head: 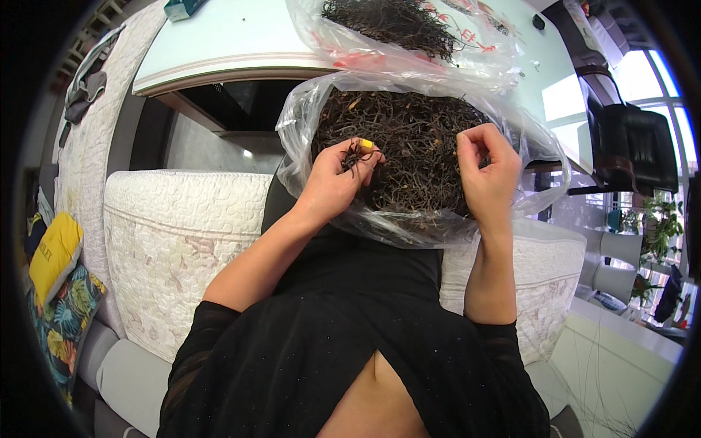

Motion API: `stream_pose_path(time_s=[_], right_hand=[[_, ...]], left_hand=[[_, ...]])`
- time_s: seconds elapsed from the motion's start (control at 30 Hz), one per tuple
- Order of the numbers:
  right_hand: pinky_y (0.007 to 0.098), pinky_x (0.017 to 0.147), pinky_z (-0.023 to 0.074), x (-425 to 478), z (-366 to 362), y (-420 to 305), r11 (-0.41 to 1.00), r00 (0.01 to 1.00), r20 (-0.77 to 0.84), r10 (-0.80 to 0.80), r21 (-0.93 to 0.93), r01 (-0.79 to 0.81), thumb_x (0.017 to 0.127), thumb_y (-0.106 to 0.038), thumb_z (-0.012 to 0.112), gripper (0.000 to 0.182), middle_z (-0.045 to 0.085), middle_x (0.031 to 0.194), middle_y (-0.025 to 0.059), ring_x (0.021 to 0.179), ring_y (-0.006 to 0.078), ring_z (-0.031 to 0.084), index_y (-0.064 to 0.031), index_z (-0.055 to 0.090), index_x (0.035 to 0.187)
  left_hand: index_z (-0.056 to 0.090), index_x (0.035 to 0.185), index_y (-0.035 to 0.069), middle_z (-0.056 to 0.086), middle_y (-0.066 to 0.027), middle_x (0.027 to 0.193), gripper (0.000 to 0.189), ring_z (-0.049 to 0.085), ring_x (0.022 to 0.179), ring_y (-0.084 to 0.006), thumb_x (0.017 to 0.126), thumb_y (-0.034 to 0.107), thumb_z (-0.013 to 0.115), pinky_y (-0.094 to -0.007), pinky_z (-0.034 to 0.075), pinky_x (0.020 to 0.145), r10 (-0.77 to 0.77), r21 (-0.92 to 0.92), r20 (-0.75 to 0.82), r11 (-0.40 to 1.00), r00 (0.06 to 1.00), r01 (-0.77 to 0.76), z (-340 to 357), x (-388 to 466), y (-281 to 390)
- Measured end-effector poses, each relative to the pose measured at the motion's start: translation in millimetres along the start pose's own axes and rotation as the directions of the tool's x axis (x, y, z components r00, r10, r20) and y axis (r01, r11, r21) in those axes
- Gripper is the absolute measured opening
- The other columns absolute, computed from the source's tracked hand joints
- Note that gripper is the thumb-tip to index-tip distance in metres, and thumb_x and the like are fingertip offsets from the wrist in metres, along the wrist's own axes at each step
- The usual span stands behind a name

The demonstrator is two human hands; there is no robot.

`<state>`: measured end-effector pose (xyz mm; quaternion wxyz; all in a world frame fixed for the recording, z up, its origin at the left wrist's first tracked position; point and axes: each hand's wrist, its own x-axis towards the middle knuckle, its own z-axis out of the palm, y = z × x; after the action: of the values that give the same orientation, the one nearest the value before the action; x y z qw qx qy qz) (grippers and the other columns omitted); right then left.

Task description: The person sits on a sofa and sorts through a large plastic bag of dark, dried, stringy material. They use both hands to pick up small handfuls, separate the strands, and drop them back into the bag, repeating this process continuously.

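Note:
An open clear plastic bag (298, 117) full of thin, dark, dried plant strands (416, 148) rests before me, over my lap against the table edge. My left hand (342, 175) is above the left part of the heap, its fingers closed on a small tangled bunch of dark strands (353, 157). A yellow band (365, 144) shows at one of its fingertips. Over the right side of the heap is my right hand (490, 164), thumb and index fingertips together. Whether a thin strand is pinched there is too small to tell.
Beyond, a second plastic bag (372, 46) holding similar dark strands (394, 24) lies on the white-topped table (230, 38). A teal box (181, 8) sits at its far left. Quilted covers (186, 219) drape the sofa around me. A black chair (635, 142) stands at right.

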<state>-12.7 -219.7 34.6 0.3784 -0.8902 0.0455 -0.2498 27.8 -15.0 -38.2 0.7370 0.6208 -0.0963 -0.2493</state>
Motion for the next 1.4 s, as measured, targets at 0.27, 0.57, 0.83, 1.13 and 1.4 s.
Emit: stream_pose_path(time_s=[0.27, 0.57, 0.83, 1.13, 1.4], right_hand=[[0.0217, 0.051, 0.0369, -3, -25, -7, 0.998, 0.995, -0.095, -0.042, -0.045, 0.038, 0.082, 0.001, 0.063, 0.005, 0.052, 0.065, 0.0017, 0.056, 0.0063, 0.044, 0.0009, 0.059, 0.078], [0.0294, 0.055, 0.0416, -17, 2, -12, 0.989, 0.989, 0.027, -0.145, 0.029, 0.144, 0.076, 0.002, 0.067, 0.007, 0.057, 0.071, 0.0066, 0.06, 0.0182, 0.052, -0.0023, 0.063, 0.081], [0.0328, 0.058, 0.0396, -25, 10, -16, 0.972, 0.97, 0.067, -0.234, 0.019, 0.234, 0.073, 0.002, 0.068, 0.01, 0.058, 0.072, 0.0067, 0.06, 0.0234, 0.052, -0.0041, 0.063, 0.08], [0.0336, 0.059, 0.0402, -23, 17, -16, 0.951, 0.949, 0.097, -0.301, -0.044, 0.306, 0.071, -0.001, 0.069, 0.01, 0.059, 0.073, 0.0073, 0.064, 0.0252, 0.055, -0.0043, 0.063, 0.079], [0.0349, 0.058, 0.0399, -24, 19, -22, 0.928, 0.925, 0.151, -0.348, -0.083, 0.362, 0.072, -0.003, 0.069, 0.009, 0.057, 0.071, 0.006, 0.062, 0.0251, 0.053, -0.006, 0.062, 0.076]], left_hand=[[0.064, 0.099, 0.002, 0.05, 0.0057, 0.067, 0.018, 0.042, 0.061, -0.0017, 0.095, 0.018, 0.058, -0.0176, 0.031, 0.055, 0.035, -0.013, -0.015, 0.999, 0.999, -0.035, 2, -1, 3], [0.062, 0.111, 0.0, 0.048, 0.0061, 0.073, 0.02, 0.043, 0.067, -0.0022, 0.094, 0.009, 0.056, -0.0173, 0.037, 0.061, 0.307, 0.068, -0.039, 0.95, 0.951, -0.304, 8, -13, 36], [0.064, 0.109, -0.001, 0.061, -0.0008, 0.08, 0.023, 0.049, 0.07, -0.004, 0.087, -0.003, 0.061, -0.0208, 0.045, 0.066, 0.374, 0.395, 0.126, 0.831, 0.919, -0.392, 10, 11, 25], [0.069, 0.101, 0.006, 0.051, 0.0062, 0.066, 0.022, 0.043, 0.06, -0.0011, 0.092, 0.025, 0.062, -0.0177, 0.032, 0.053, -0.086, -0.238, 0.084, 0.966, 0.993, 0.103, 3, 9, 32], [0.066, 0.103, 0.003, 0.058, 0.0041, 0.076, 0.021, 0.047, 0.064, -0.0031, 0.087, 0.017, 0.069, -0.018, 0.035, 0.056, -0.036, -0.194, 0.076, 0.98, 0.996, 0.05, 3, 12, 29]])
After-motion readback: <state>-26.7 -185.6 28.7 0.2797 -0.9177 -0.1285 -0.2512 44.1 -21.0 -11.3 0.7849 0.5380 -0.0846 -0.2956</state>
